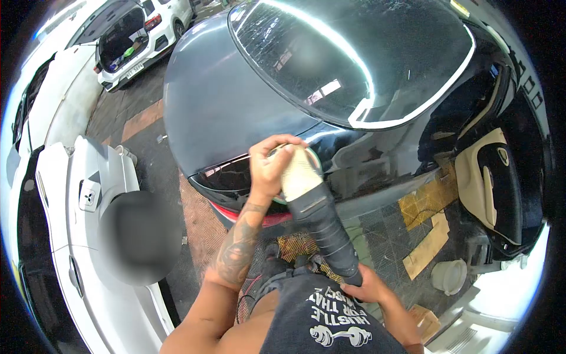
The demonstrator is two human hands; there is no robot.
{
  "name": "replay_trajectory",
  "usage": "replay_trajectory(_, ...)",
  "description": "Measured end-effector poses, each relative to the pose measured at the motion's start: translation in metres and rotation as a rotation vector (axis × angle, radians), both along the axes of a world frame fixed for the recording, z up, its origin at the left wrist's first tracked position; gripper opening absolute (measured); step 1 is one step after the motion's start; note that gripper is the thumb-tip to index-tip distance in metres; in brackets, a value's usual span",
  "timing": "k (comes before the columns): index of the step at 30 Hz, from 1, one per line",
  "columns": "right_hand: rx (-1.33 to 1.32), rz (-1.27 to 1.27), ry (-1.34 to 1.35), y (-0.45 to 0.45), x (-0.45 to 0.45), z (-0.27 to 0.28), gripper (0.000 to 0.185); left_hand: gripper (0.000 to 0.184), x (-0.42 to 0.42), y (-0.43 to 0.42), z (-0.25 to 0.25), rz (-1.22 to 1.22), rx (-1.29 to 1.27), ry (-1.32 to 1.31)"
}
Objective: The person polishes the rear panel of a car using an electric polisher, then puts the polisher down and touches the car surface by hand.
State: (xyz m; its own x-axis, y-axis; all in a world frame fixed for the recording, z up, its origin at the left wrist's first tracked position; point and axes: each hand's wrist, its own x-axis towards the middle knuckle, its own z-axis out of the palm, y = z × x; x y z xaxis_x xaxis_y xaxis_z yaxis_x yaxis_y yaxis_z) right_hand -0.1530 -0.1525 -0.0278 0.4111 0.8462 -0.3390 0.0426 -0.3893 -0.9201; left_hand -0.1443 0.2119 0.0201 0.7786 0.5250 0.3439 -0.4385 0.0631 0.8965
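For an even finish, the polisher [327,227], at the dark car's [230,94] rear corner, is best run flat, lightly pressed; the left hand's [270,167] fingers curl over its head, the right hand's [370,285] close round its tail, partly hidden. Count: polisher, one; hands, two; car at the polisher, one.

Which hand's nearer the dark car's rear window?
Left hand, on the polisher's front end, short of the rear window; right hand is farther, at its back end.
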Motion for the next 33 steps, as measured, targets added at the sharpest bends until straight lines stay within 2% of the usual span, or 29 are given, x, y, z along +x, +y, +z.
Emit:
replay_trajectory(2, -0.213, -0.065, 0.043, -0.017, 0.008, -0.009, 0.054, 0.025, 0.025, -0.016, -0.001, -0.039, 0.014, -0.016)
replay_trajectory(3, -0.262, -0.108, 0.001, -0.019, 0.012, 0.006, 0.051, 0.024, 0.036, -0.024, 0.0, -0.054, 0.048, -0.005)
replay_trajectory(6, -0.152, -0.186, 0.089, -0.043, 0.022, -0.02, 0.051, 0.021, 0.065, -0.046, 0.0, -0.073, 0.122, -0.041)
replay_trajectory(7, -0.248, -0.191, 0.199, -0.047, 0.026, -0.016, 0.05, 0.021, 0.068, -0.051, -0.001, -0.084, 0.109, -0.027)
replay_trajectory(8, -0.247, -0.185, 0.198, -0.05, 0.027, -0.02, 0.05, 0.021, 0.07, -0.054, -0.002, -0.094, 0.097, -0.014)
replay_trajectory(10, -0.226, -0.114, 0.062, -0.053, 0.029, -0.028, 0.052, 0.02, 0.062, -0.054, 0.001, -0.086, 0.112, -0.002)
replay_trajectory(14, -0.238, -0.023, 0.009, -0.035, 0.025, -0.023, 0.053, 0.021, 0.022, -0.037, 0.002, 0.028, 0.063, 0.024)
replay_trajectory(16, -0.063, 0.088, -0.034, -0.017, 0.025, -0.014, 0.057, 0.026, -0.007, -0.026, 0.014, 0.158, 0.184, 0.103)
replay_trajectory(18, -0.118, 0.136, -0.004, -0.003, 0.028, -0.013, 0.063, 0.03, -0.03, -0.011, 0.005, 0.247, 0.146, 0.111)
replay_trajectory(20, -0.04, 0.222, 0.036, 0.014, 0.03, -0.001, 0.068, 0.027, -0.05, 0.003, -0.005, 0.229, 0.027, 0.036)
replay_trajectory(21, -0.099, 0.27, 0.069, 0.019, 0.033, 0.003, 0.069, 0.026, -0.057, 0.005, -0.002, 0.232, 0.001, 0.025)
replay_trajectory(24, -0.12, 0.305, 0.099, 0.024, 0.037, 0.002, 0.067, 0.025, -0.061, 0.013, 0.002, 0.227, -0.031, 0.01)
replay_trajectory(28, -0.112, 0.285, 0.069, 0.028, 0.043, 0.019, 0.064, 0.024, -0.042, 0.016, 0.007, 0.188, -0.051, -0.005)
replay_trajectory(31, -0.104, 0.179, 0.076, 0.017, 0.044, 0.026, 0.062, 0.024, -0.009, 0.012, 0.012, 0.109, -0.061, -0.025)
replay_trajectory(33, -0.218, 0.096, 0.075, 0.01, 0.049, 0.036, 0.062, 0.023, 0.013, 0.008, 0.013, 0.063, -0.053, -0.009)
